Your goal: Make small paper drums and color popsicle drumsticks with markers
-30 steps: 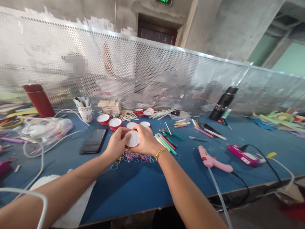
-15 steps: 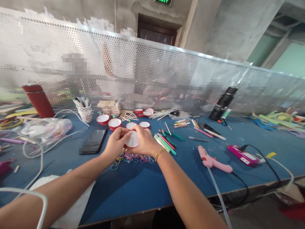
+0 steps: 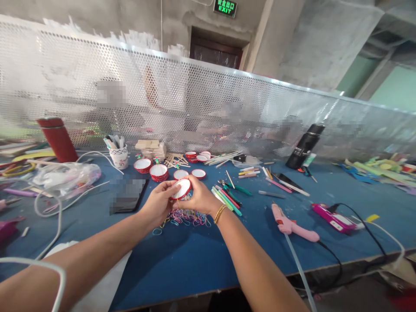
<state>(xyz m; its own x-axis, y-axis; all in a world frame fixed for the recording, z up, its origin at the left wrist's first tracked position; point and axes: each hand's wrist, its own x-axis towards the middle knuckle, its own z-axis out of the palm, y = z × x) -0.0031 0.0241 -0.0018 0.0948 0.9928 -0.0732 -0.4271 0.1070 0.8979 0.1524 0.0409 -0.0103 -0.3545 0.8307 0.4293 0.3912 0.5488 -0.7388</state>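
A shallow red paper cup [image 3: 183, 188] with a white inside is tilted up between my two hands. My left hand [image 3: 160, 200] pinches its left edge, thumb on the white face. My right hand [image 3: 202, 197] grips the right side, with its fingers partly hidden behind the cup. A thin yellowish strand, apparently a rubber band, shows just under the cup. Below the hands lies a pile of coloured rubber bands [image 3: 191, 219]. Farther back stand similar red cups, including a taller one [image 3: 159, 172] and a flat one [image 3: 198, 174].
A black phone [image 3: 128, 199] lies left of my hands. Markers [image 3: 227, 200] and green-handled pliers [image 3: 240, 189] lie to the right, then a pink glue gun [image 3: 292, 224] with its cord. Behind are craft sticks [image 3: 177, 160], a pen cup [image 3: 118, 157] and a perforated metal screen [image 3: 208, 99].
The cup has turned in my hands, its white face now tilting more upward. The strand that crossed its face now shows below it. The camera view has shifted slightly.
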